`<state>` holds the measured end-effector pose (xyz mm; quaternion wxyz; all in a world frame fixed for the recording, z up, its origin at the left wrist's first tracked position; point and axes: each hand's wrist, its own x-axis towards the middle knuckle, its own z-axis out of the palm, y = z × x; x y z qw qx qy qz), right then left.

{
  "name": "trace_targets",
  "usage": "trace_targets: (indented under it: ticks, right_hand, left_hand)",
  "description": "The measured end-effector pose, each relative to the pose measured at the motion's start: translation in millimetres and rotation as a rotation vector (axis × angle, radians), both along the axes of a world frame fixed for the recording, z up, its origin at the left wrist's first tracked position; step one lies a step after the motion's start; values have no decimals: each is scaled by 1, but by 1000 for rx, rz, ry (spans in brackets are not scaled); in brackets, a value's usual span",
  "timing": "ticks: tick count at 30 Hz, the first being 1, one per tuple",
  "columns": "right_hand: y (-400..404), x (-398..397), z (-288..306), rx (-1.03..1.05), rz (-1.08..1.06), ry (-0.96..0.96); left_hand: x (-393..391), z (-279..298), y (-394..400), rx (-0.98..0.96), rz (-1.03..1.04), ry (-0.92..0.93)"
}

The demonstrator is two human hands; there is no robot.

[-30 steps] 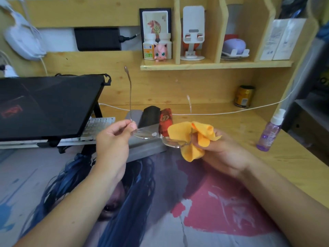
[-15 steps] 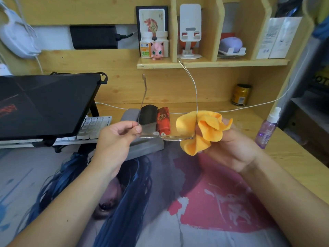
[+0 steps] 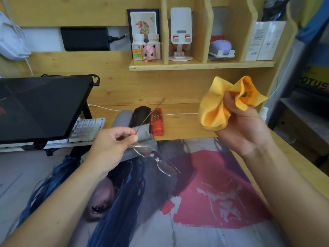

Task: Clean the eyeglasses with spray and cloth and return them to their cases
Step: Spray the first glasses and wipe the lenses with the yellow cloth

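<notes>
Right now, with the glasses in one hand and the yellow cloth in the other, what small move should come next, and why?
Probably fold the raised temple shut. The left hand pinches the eyeglasses alone, the yellow cloth is bunched in the right hand, apart from the lenses, and the cases lie just behind.

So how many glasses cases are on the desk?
3: a grey case, a black case and a red case, side by side behind the left hand, which may hide more.
</notes>
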<state>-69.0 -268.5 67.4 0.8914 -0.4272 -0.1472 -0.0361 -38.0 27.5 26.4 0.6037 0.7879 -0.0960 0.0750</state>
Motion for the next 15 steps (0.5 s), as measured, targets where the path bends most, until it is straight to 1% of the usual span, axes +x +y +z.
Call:
trace_targets:
  ticks: [1,3,5,6,9,12,14,15]
  right_hand:
    - [-1,1,1,-3,-49,31]
    - [3,3,-3,-80,-183,103]
    - [11,7,-12,-196,-223,140]
    - [17,7,-17,-232,-177,154]
    - [37,3,-31,-327,47,167]
    - [61,-6,-36,-384,263,103]
    - [73,-10,-39,-452,321,23]
    - [76,-10,-41,-512,286,2]
  left_hand:
    - [-1,1,0,-16,-22,8]
    - [-5,4,-2,-69,-73,42]
    - [-10,8,-7,-134,-146,99]
    - [-13,8,-10,-175,-178,124]
    - [-21,8,-18,-284,-251,208]
    - [-27,9,-23,-290,-330,249]
    - [-28,8,-26,-320,-356,276]
    - [-29,9,-27,-342,-361,298]
